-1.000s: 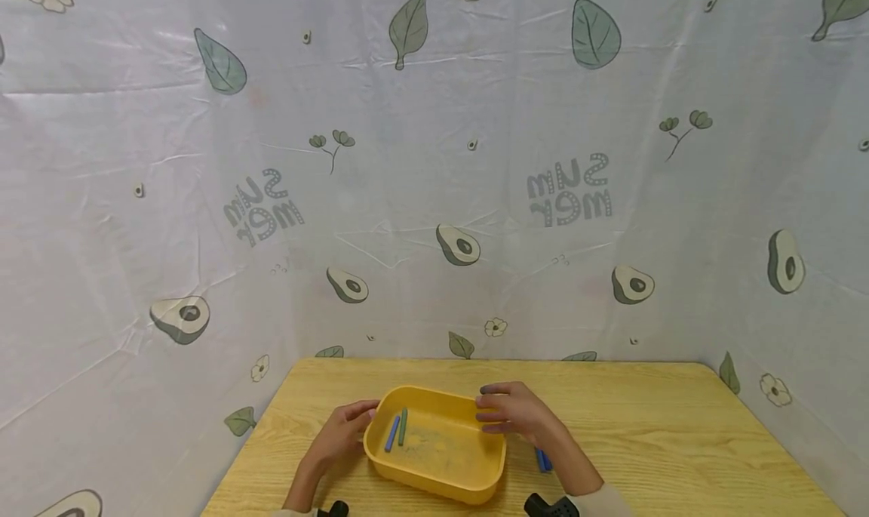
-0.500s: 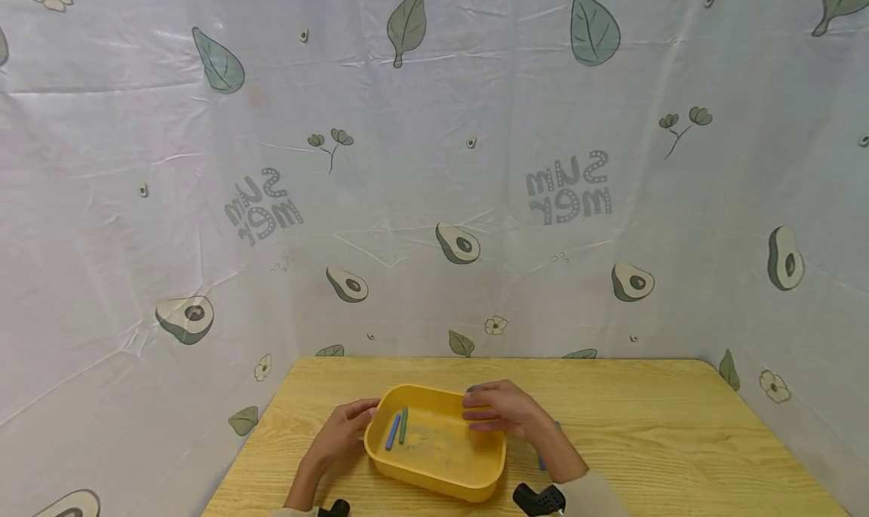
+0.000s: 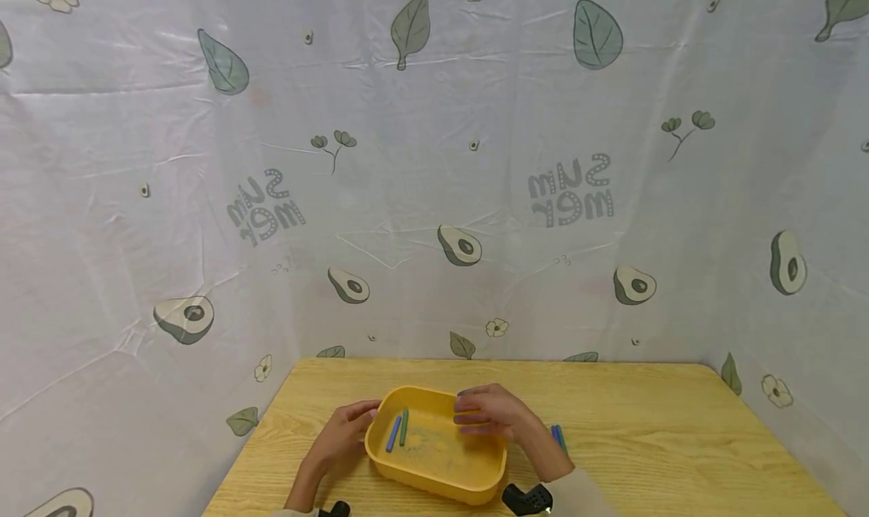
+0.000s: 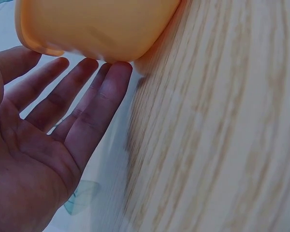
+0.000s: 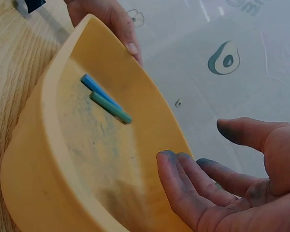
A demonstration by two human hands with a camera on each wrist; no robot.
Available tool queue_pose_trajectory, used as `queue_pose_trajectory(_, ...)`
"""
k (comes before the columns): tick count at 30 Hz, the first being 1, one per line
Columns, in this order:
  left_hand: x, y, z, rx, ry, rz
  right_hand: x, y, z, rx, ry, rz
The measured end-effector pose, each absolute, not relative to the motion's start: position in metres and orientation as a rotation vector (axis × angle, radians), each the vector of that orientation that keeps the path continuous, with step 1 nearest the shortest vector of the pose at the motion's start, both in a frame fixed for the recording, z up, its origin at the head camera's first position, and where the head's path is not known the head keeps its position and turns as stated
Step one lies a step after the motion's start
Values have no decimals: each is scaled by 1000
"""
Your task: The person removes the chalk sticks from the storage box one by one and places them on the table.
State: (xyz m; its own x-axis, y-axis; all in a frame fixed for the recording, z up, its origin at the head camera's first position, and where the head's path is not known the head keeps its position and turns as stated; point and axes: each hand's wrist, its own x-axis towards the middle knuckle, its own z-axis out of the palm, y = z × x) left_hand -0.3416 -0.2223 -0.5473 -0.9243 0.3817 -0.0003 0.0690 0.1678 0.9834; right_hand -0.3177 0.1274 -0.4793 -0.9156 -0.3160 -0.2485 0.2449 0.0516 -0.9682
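A yellow plastic tub point(image 3: 434, 472) sits on the wooden table, with a blue chalk stick point(image 3: 393, 434) and a green chalk stick point(image 3: 403, 427) lying side by side at its left end. Against the tub's left outer side rest the extended fingers of my left hand point(image 3: 342, 430), its thumb by the rim. My right hand point(image 3: 494, 411) is over the tub's right part, fingers spread a little and nothing held. Dark smudges mark its fingertips point(image 5: 166, 155) in the right wrist view.
Beyond my right forearm, another blue stick point(image 3: 554, 432) and green stick point(image 3: 561, 438) lie on the table point(image 3: 645, 434). A patterned plastic sheet point(image 3: 407, 200) surrounds the table at the back and sides. Coloured dust stains the tub's floor.
My right hand has shifted left, farther over the tub. The sticks beyond the right forearm show on its other side now. My left hand and the tub have stayed put.
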Motion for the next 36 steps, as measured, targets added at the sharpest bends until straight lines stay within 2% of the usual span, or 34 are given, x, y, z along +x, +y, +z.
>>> queue_pose_trajectory(36,-343,-224,-550,463,2182,1834,-327,81,-500,-101,1952,-1852)
